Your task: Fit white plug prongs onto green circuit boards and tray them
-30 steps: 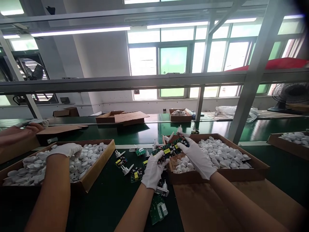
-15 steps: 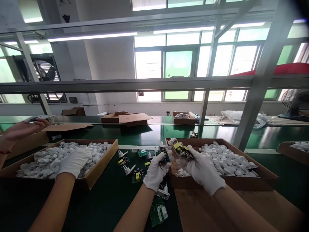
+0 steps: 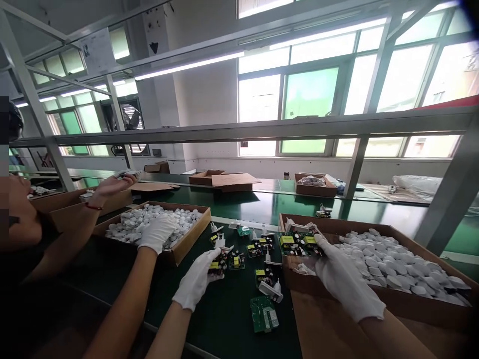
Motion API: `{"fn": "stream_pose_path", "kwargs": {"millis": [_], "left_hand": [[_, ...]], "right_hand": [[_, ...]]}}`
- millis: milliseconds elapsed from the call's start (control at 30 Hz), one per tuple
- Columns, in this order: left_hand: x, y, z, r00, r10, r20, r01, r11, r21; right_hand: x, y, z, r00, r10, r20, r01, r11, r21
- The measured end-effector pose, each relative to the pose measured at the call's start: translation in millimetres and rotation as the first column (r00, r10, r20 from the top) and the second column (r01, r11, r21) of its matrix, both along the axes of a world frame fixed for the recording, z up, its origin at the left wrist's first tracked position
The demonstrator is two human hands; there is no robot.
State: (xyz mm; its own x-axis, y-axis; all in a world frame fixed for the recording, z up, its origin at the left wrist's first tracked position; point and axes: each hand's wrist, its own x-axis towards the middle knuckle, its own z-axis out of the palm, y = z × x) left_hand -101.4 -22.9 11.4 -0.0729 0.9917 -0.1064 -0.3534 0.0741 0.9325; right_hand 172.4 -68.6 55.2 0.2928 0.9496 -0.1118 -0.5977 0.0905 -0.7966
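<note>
In the head view, the person's left hand (image 3: 196, 279), in a white cotton glove, sits low over the green tabletop (image 3: 220, 324). Its fingers (image 3: 209, 269) look curled closed on a small circuit board (image 3: 219, 264) with a yellow transformer. The right hand (image 3: 346, 279), also gloved, reaches into a cardboard tray (image 3: 411, 309). Its fingers (image 3: 320, 244) lie extended against a cluster of circuit boards (image 3: 299, 244) at the tray's left end, but whether they grip or only touch cannot be told.

Loose boards (image 3: 236, 260) lie on the tabletop between the hands, just beside white plug pieces (image 3: 270, 291). Below them lies a larger green board (image 3: 264, 314). White rounded parts (image 3: 396, 267) fill most of the tray.

The boards probably weigh little and feel stiff, but their soldered parts look fragile. Edges seem the safest hold, not the transformers, and smooth edges may slip in cotton gloves.

At left, a co-worker's bare hand (image 3: 116, 184) is raised, and a gloved hand (image 3: 157, 233), apparently theirs, rests in a second tray (image 3: 189, 244).
</note>
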Motion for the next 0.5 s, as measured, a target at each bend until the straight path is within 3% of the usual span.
{"fn": "stream_pose_path", "kwargs": {"millis": [100,267,400,500], "left_hand": [[-22,9,-5.0,0.935,0.043,-0.352,-0.024,0.998,0.057],[-29,44,-2.6,0.652,0.143,-0.744,-0.147,0.987,0.061],[-18,49,10.1,0.471,0.207,-0.857,-0.182,0.974,0.135],[8,23,25.8,0.429,0.305,-0.851,-0.127,0.952,0.277]], "right_hand": [[-13,-2,-2.4,0.998,0.063,0.001,-0.063,0.998,-0.031],[-18,-12,-10.0,0.981,0.165,0.102,-0.160,0.985,-0.058],[-7,-21,-21.3,0.938,0.248,0.242,-0.237,0.969,-0.071],[-7,-24,-24.7,0.906,0.209,0.369,-0.182,0.977,-0.107]]}}
